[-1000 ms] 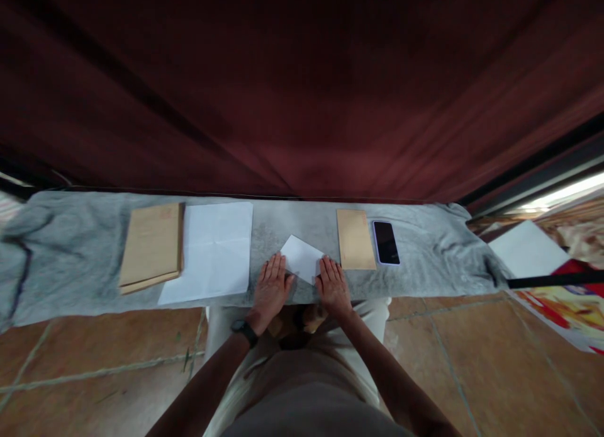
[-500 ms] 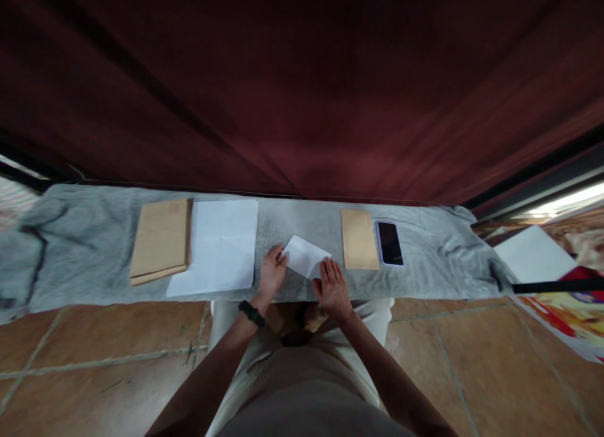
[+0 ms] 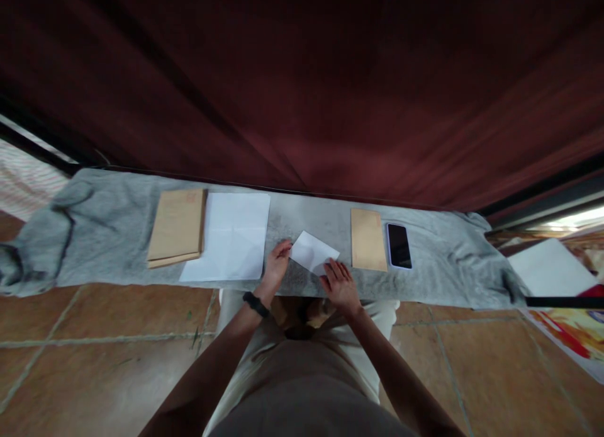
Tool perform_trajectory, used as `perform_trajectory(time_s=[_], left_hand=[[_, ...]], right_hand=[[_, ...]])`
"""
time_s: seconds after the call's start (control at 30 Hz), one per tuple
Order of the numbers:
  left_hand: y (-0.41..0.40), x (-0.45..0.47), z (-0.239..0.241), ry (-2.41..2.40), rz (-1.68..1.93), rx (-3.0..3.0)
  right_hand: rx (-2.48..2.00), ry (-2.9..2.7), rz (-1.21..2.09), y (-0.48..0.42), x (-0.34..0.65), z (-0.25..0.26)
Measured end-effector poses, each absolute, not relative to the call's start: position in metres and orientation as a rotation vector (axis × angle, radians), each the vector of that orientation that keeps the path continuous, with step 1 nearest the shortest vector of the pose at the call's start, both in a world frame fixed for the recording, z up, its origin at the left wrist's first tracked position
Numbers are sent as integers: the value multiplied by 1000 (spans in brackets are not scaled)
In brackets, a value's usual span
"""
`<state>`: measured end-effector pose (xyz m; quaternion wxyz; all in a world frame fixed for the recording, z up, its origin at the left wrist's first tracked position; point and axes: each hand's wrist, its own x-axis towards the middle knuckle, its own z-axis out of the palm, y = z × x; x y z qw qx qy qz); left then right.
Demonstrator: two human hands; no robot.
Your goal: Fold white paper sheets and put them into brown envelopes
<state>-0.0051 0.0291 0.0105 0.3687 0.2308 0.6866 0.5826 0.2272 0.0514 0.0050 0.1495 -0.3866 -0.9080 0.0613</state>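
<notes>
A small folded sheet of white paper [image 3: 312, 250] lies slanted on the grey cloth in front of me. My left hand [image 3: 277, 261], with a black band on its wrist, has its fingers closed at the paper's left corner. At the right end, my right hand [image 3: 340, 286] rests with outstretched fingers against the paper's lower right edge. Larger white sheets [image 3: 231, 235] lie to the left, partly under a stack of brown envelopes [image 3: 177, 226]. A single brown envelope [image 3: 369, 240] is to the right of my right hand.
A phone with a dark screen [image 3: 399, 245] lies right of the single envelope. Grey cloth [image 3: 448, 261] covers the narrow surface. A dark red curtain [image 3: 302, 109] hangs behind it. White paper and a colourful printed sheet [image 3: 573, 330] are at the far right.
The whole view has shifted and tilted slightly. The folded paper stays in place between my hands; my left fingers sit a little farther out at its corner.
</notes>
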Motion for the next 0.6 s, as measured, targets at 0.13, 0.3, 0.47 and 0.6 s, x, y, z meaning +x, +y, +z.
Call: perform_trajectory(time_s=[0.13, 0.3, 0.47, 0.6], left_hand=[[27, -6, 12, 1742, 1498, 589], [26, -6, 18, 1723, 1510, 535], [28, -5, 24, 1713, 1514, 439], [31, -3, 26, 1683, 1476, 387]], right_hand=[[-1079, -2634, 202, 53, 226, 6], [-996, -2697, 227, 61, 233, 10], [-1079, -2625, 326, 67, 235, 18], [-1185, -2527, 374, 64, 231, 19]])
